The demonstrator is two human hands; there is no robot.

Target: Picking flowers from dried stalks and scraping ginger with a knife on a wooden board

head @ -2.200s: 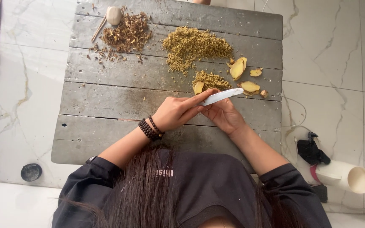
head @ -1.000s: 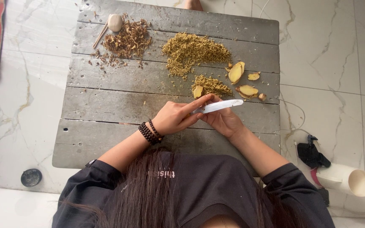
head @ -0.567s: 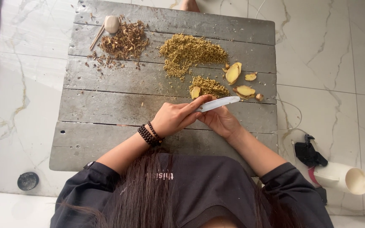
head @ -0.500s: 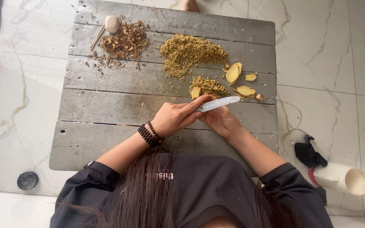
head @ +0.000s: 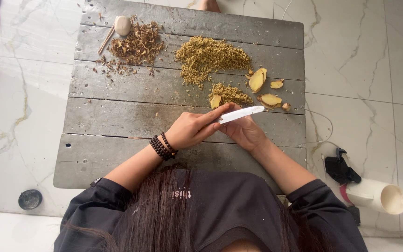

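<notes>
Setting: a person sits over a low grey plank table [head: 117, 116] on a pale marble floor, seen from above.
Right hand: the right hand [head: 244, 133], at the table's near middle, is closed around the handle end of a white knife [head: 240, 114], whose blade points away to the right.
Left hand: the left hand [head: 193, 129], wearing dark bead bracelets [head: 163, 147] at the wrist, has its fingertips against the knife near the handle; whether it pinches something small there cannot be told.
Ginger: yellow ginger slices [head: 262, 88] lie just beyond the knife, on the table's far right.
Chopped heaps: a greenish-yellow minced pile [head: 211, 58] sits at the table's far middle; brown dry peelings [head: 136, 46] and a small pale spoon [head: 121, 25] sit at its far left.
Handling: the knife looks light, stiff and sharp-edged, best held by its handle; the ginger seems firm, moist, likely slippery, best pinched by its edges.
Floor: a white tube [head: 378, 196] and black clip [head: 341, 169] lie right of the table.
</notes>
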